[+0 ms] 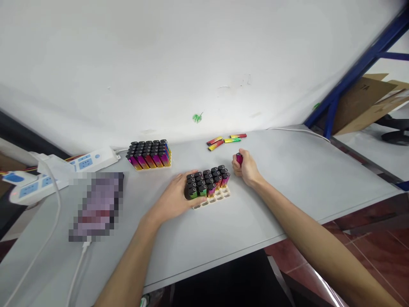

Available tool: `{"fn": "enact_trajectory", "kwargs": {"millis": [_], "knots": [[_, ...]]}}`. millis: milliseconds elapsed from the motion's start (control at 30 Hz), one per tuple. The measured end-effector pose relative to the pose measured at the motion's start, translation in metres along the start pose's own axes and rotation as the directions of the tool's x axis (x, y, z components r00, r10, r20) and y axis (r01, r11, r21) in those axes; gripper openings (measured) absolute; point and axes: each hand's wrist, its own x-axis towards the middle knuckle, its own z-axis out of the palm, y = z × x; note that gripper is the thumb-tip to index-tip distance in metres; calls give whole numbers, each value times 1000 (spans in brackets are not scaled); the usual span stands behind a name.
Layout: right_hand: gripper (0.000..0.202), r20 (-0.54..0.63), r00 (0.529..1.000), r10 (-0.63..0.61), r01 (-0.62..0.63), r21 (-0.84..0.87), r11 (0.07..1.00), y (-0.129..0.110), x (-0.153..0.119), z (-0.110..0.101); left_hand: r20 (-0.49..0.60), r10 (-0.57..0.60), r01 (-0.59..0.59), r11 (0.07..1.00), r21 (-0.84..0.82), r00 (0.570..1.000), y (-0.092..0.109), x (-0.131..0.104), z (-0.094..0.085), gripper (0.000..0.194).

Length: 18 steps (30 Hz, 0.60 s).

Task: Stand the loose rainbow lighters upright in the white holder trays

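A pale rack [220,195] with rows of oval holes stands on the table in front of me. Most of its holes hold upright lighters [218,182] with black ends and shiny purple, red or green bodies; some holes along the front edge are bare. My left hand [175,192] is wrapped round the rack's left end, its thumb across the front against the lighters. To the right of the rack and just above the table, my right hand [247,167] is closed in a fist round a purple lighter [239,157], whose dark end sticks up by the thumb.
A second rack, full of lighters [149,154], stands back left. Several loose lighters [223,141] lie near the wall. At left are a power strip [92,158], a blurred-out phone-like device [100,204] and white cables [76,268]. Cardboard boxes [364,102] stand beyond a blue frame [332,115].
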Motion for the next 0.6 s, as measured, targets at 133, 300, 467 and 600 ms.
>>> {"fn": "enact_trajectory", "kwargs": {"millis": [133,300,467,600], "knots": [[50,10,1000,-20,20,-11,1000,2,1,-1,-1,8,-8,1000,12,1000,-2,0,1,75],[57,18,998,-52,53,-33,998,1,-2,1,-4,15,-15,1000,18,1000,-4,0,2,76],[50,54,989,-135,139,-98,985,-3,-7,4,-1,14,-14,1000,22,1000,-3,0,1,76],[43,45,979,-200,205,-261,943,-6,-8,3,-2,16,-16,1000,0,1000,-3,1,1,75]]}}
